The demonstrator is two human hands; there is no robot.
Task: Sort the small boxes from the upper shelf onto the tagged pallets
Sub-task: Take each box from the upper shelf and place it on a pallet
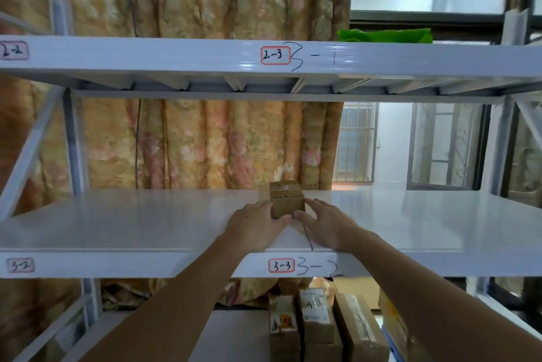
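A small brown cardboard box (286, 200) sealed with tape stands alone on the white middle shelf (146, 224), above the tag "3-3" (281, 265). My left hand (253, 225) lies against the box's left side, with its thumb at the lower front corner. My right hand (325, 222) reaches in from the right with fingers spread and fairly straight. Its fingertips are at the box's right edge, and whether they touch it is unclear. The box still sits on the shelf surface.
An upper shelf beam tagged "2-3" (275, 55) runs overhead with a green bag (384, 35) on it. Several taped cardboard parcels (316, 323) stand on the level below. A flowered curtain (205, 141) hangs behind, and a window (410, 144) is at the right.
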